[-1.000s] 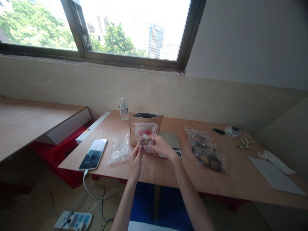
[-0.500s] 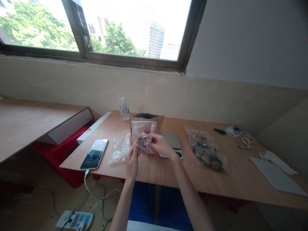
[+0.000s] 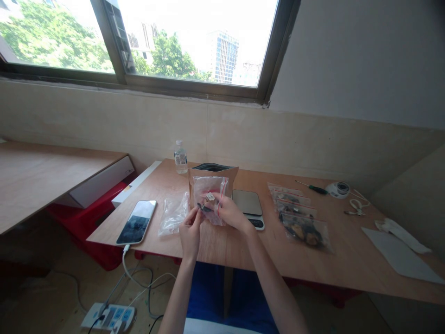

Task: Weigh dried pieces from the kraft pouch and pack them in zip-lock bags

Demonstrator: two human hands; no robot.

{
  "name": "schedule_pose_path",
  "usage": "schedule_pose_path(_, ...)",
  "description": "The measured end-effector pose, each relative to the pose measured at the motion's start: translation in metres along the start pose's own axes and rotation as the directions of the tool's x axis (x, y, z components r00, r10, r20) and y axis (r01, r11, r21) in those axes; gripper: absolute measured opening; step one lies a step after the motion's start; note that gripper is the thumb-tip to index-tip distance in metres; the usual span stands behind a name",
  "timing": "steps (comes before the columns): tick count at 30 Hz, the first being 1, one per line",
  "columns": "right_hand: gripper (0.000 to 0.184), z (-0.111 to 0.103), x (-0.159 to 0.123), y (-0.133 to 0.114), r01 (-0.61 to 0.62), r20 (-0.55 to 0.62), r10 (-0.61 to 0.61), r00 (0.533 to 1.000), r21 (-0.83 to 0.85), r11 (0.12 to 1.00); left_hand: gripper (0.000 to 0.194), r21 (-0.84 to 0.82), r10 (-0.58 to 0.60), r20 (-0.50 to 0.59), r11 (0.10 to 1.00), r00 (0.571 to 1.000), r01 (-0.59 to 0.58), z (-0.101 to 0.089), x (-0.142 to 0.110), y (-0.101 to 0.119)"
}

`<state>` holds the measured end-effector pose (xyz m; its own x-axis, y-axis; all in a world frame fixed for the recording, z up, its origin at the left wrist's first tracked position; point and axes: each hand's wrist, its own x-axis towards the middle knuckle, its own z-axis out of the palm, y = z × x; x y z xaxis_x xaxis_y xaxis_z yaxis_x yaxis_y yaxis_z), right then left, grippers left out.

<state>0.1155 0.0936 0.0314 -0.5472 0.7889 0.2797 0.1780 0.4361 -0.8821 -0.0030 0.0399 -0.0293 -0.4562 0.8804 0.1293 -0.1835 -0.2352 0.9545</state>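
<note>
A clear zip-lock bag (image 3: 205, 185) with a red seal line and a small white label is up in front of me, dark pieces showing inside it. My left hand (image 3: 190, 229) is closed, thumb and fingers pinching the bag's lower left side. My right hand (image 3: 231, 212) is closed at the red-lined edge; its fingertips reach past that line, and whether they are inside the bag or behind it I cannot tell. Right behind the bag stands an open brown paper pouch (image 3: 232, 175). A flat kitchen scale (image 3: 247, 202) lies beside my right hand.
Loose clear plastic bags (image 3: 173, 214) and a phone (image 3: 137, 222) on a cable lie left. A water bottle (image 3: 181, 158) stands at the back. Filled zip-lock bags (image 3: 306, 232) overlap on the right, near a screwdriver (image 3: 317, 189), a white dome camera (image 3: 338, 189) and white paper (image 3: 399, 254).
My right hand has shifted slightly left and further past the red seal line. The bag has tilted a little, and the dark pieces inside look moved. My left hand stays pinched.
</note>
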Motion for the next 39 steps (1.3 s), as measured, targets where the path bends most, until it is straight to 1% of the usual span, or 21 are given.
schedule_pose_path(4, 0.032, 0.003, -0.002, -0.006, 0.027, 0.023, -0.026, 0.999, -0.049, 0.998, 0.023, 0.011, 0.046, -0.016, 0.999, 0.999, -0.046, -0.001, 0.000, 0.001)
schedule_pose_path(9, 0.030, 0.009, -0.002, -0.008, 0.081, 0.072, -0.076, 0.995, -0.060, 0.995, 0.017, 0.120, 0.118, -0.059, 0.987, 0.991, -0.110, -0.003, -0.001, 0.001)
schedule_pose_path(14, 0.035, 0.010, -0.003, -0.008, 0.103, 0.085, -0.098, 0.992, -0.066, 0.992, 0.015, 0.135, 0.111, -0.061, 0.986, 0.992, -0.102, -0.005, -0.002, 0.004)
schedule_pose_path(17, 0.035, 0.009, -0.002, -0.007, 0.082, 0.060, -0.079, 0.995, -0.043, 0.996, 0.017, 0.133, 0.105, -0.042, 0.986, 0.994, -0.098, -0.004, -0.003, 0.009)
schedule_pose_path(20, 0.035, 0.008, -0.002, -0.006, 0.061, 0.018, -0.061, 0.998, 0.002, 0.998, 0.020, 0.069, 0.082, -0.049, 0.994, 0.995, -0.079, -0.001, -0.004, 0.012)
schedule_pose_path(22, 0.036, 0.005, -0.003, -0.006, 0.055, 0.001, -0.055, 0.998, 0.021, 0.998, 0.023, 0.031, 0.078, -0.099, 0.997, 0.992, -0.075, 0.000, -0.004, 0.013)
schedule_pose_path(24, 0.036, -0.001, -0.004, -0.009, 0.057, -0.009, -0.057, 0.998, 0.034, 0.998, 0.025, 0.020, 0.095, -0.188, 0.995, 0.978, -0.093, -0.002, -0.003, 0.013)
schedule_pose_path(27, 0.036, -0.018, -0.002, -0.019, 0.083, -0.013, -0.083, 0.996, 0.007, 0.997, 0.026, -0.006, 0.121, -0.354, 0.991, 0.927, -0.132, -0.008, 0.001, 0.015)
schedule_pose_path(29, 0.037, -0.031, 0.005, -0.028, 0.118, -0.036, -0.120, 0.992, -0.043, 0.992, 0.026, -0.048, 0.123, -0.455, 0.986, 0.882, -0.162, -0.013, 0.005, 0.017)
schedule_pose_path(30, 0.037, -0.036, 0.011, -0.032, 0.140, -0.073, -0.145, 0.987, -0.072, 0.988, 0.026, -0.067, 0.124, -0.496, 0.981, 0.859, -0.181, -0.015, 0.006, 0.019)
schedule_pose_path(32, 0.037, -0.045, 0.028, -0.038, 0.186, -0.198, -0.211, 0.957, -0.137, 0.973, 0.025, -0.098, 0.127, -0.548, 0.972, 0.827, -0.215, -0.018, 0.009, 0.020)
schedule_pose_path(34, 0.038, -0.049, 0.049, -0.038, 0.219, -0.306, -0.283, 0.909, -0.227, 0.949, 0.026, -0.120, 0.126, -0.555, 0.966, 0.823, -0.229, -0.020, 0.011, 0.021)
schedule_pose_path(35, 0.038, -0.049, 0.058, -0.036, 0.228, -0.324, -0.315, 0.892, -0.278, 0.933, 0.027, -0.126, 0.125, -0.548, 0.965, 0.827, -0.230, -0.020, 0.011, 0.021)
schedule_pose_path(36, 0.038, -0.048, 0.067, -0.033, 0.235, -0.318, -0.342, 0.884, -0.330, 0.914, 0.027, -0.129, 0.125, -0.540, 0.965, 0.832, -0.228, -0.020, 0.011, 0.021)
schedule_pose_path(37, 0.037, -0.047, 0.073, -0.030, 0.239, -0.290, -0.361, 0.887, -0.380, 0.894, 0.028, -0.128, 0.126, -0.532, 0.965, 0.837, -0.227, -0.020, 0.011, 0.021)
schedule_pose_path(39, 0.035, -0.043, 0.081, -0.023, 0.240, -0.214, -0.370, 0.904, -0.464, 0.853, 0.028, -0.122, 0.133, -0.521, 0.966, 0.843, -0.227, -0.021, 0.010, 0.021)
